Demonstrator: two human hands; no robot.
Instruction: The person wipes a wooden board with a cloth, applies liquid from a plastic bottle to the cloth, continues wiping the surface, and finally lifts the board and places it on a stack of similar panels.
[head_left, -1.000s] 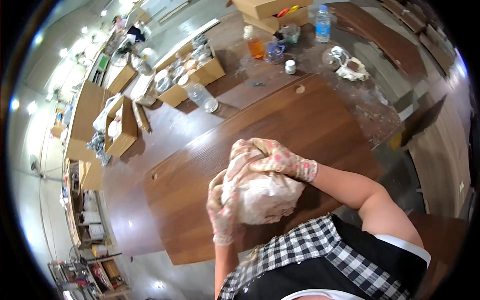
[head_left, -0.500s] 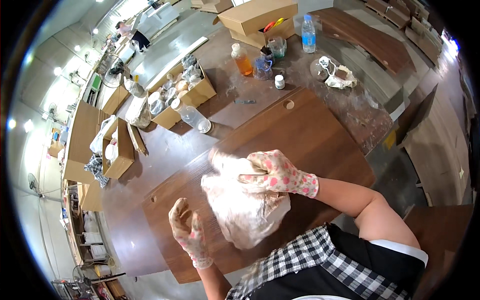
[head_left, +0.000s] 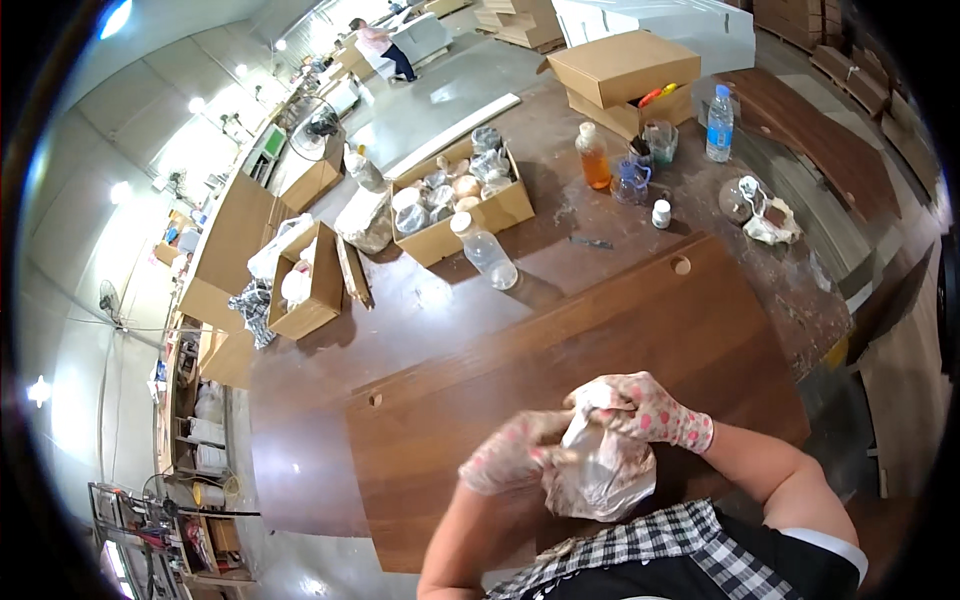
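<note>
A crumpled white rag (head_left: 610,482) with brown stains is bunched up in front of my body, over the near part of a dark brown wooden panel (head_left: 480,400). My right hand (head_left: 640,408), in a white glove with pink dots, grips its upper edge with curled fingers. From the left, my left hand (head_left: 515,450) in a matching glove meets the rag, its fingertips closed at the rag's side. Motion blurs this hand somewhat. The panel lies flat on the worktable and has a round hole (head_left: 681,265) near its far right corner and another near its left end.
Beyond the panel stand a clear bottle (head_left: 487,255), a carton of wrapped pieces (head_left: 460,225), a bottle of orange liquid (head_left: 593,160), a small white bottle (head_left: 661,214) and a water bottle (head_left: 720,125). A smaller open carton (head_left: 305,300) sits left. Far off, a person (head_left: 385,45) stands.
My left hand has come from open and apart to the rag. My right hand has drawn the rag nearer my body and bunched it smaller. The view has shifted left.
</note>
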